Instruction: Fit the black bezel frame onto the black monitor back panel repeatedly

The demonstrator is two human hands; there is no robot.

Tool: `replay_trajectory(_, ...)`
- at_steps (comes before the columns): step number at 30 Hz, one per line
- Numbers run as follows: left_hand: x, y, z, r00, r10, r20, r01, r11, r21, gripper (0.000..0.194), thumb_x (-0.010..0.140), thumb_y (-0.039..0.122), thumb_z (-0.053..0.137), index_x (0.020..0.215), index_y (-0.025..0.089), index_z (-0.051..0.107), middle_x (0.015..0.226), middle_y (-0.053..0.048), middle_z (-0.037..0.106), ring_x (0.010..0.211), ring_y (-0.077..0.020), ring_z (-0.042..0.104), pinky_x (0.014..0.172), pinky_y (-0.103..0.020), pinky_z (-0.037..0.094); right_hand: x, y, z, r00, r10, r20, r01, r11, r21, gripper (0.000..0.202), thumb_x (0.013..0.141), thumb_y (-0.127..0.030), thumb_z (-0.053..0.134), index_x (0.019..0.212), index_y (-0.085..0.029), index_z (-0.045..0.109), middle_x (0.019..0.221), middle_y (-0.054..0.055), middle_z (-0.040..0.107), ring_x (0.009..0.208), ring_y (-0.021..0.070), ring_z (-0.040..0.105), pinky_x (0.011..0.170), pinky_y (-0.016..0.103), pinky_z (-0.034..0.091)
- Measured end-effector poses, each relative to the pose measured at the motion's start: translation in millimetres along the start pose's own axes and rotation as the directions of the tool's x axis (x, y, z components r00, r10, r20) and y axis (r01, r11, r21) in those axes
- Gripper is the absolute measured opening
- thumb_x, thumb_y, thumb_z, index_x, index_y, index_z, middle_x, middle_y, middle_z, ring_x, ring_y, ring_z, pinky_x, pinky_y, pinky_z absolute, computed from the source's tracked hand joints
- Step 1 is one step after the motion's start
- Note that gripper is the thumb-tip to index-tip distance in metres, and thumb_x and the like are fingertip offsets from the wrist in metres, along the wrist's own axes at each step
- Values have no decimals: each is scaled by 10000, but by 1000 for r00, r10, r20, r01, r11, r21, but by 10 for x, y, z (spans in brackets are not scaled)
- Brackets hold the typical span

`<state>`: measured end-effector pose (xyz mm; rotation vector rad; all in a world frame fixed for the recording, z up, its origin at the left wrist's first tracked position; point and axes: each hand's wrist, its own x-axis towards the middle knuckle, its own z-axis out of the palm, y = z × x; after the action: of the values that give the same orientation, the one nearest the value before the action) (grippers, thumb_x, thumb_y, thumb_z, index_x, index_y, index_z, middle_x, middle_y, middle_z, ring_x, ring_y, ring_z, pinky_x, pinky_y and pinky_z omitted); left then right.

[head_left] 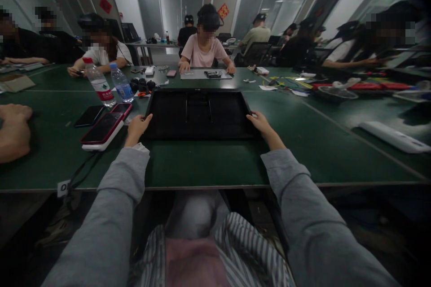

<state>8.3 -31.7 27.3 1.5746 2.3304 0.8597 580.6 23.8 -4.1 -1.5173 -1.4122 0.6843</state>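
Note:
A wide black rectangular panel [168,114] with a raised rim lies in front of me on the green table. It looks like a monitor housing, with a recessed middle section and two thin upright lines inside. My left hand [137,128] is closed on its left edge, thumb over the rim. On the opposite side, my right hand [261,126] grips the right edge, thumb also on top. The undersides of my fingers are hidden. Close to my left hand are a red-cased phone [103,128] on a white block [109,139] and a second red-edged device [121,107].
Two plastic bottles, one red-capped [101,84] and one blue-capped [121,84], stand at the left beside a dark phone [89,116]. A white bar-shaped object [393,136] lies right. Another person's hand [15,130] rests far left. Across the table, a person [205,49] handles parts.

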Motion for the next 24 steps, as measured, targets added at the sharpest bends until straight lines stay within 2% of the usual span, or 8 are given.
replay_trajectory(2,-3,-3,0,1000,0,12,0,1000,13,567,966,698,538,1038,168,725,1201,-243,761,1199,-423,687,1028,-509,511,-6,-37,50,998,53,20,-55,993,107,635,861,-421,693,1460,-228,603,1079,92,791,1006,292,761,955,519,628)
replay_trajectory(7,-11,4,39,999,0,-49,-2,1000,-30,511,918,709,604,900,205,687,1064,-240,766,1177,-457,679,1007,-551,513,-32,-126,124,993,-107,-59,109,994,33,687,839,-385,692,1480,-154,607,1462,171,664,1388,310,614,1181,530,494)
replay_trajectory(9,2,-6,48,999,-1,-55,-2,999,-39,511,921,713,594,889,210,680,1046,-234,766,1173,-448,680,1001,-539,516,-51,-141,119,996,-71,-45,74,995,65,726,835,-356,673,1524,-149,573,1432,169,684,1346,308,645,1165,531,511)
replay_trajectory(11,30,-27,49,999,0,-32,-1,1000,-25,526,952,710,538,894,207,680,1051,-230,766,1155,-430,689,994,-518,518,-68,-152,89,1000,20,9,-21,993,119,768,836,-354,663,1572,-173,534,1303,144,748,1199,313,719,1087,551,569)
replay_trajectory(14,85,-74,39,999,37,32,-38,999,24,555,987,701,460,885,203,683,1067,-217,768,1111,-398,704,971,-477,520,-81,-176,-1,996,80,47,-86,986,144,775,804,-351,691,1560,-241,563,1224,97,776,1099,315,744,1027,559,602)
replay_trajectory(17,116,-112,26,993,85,88,-90,994,61,607,992,730,416,850,205,684,1048,-194,772,1081,-375,710,942,-439,517,-78,-197,-93,996,48,68,-60,982,178,769,771,-349,720,1527,-287,598,1292,68,762,1132,308,732,1037,552,598)
replay_trajectory(19,113,-117,20,991,92,96,-97,994,56,632,1001,737,385,845,205,687,1047,-188,774,1086,-372,710,936,-432,513,-70,-198,-121,997,16,76,-30,981,191,765,760,-374,736,1509,-274,616,1295,68,762,1146,309,726,1051,563,586)
replay_trajectory(24,68,-95,32,998,61,12,-60,998,-16,548,1044,622,386,842,209,683,1005,-198,775,1142,-385,698,952,-441,502,-46,-170,-80,998,-44,36,35,972,233,778,714,-402,740,1471,-244,660,1159,57,792,1070,308,742,1038,595,582)
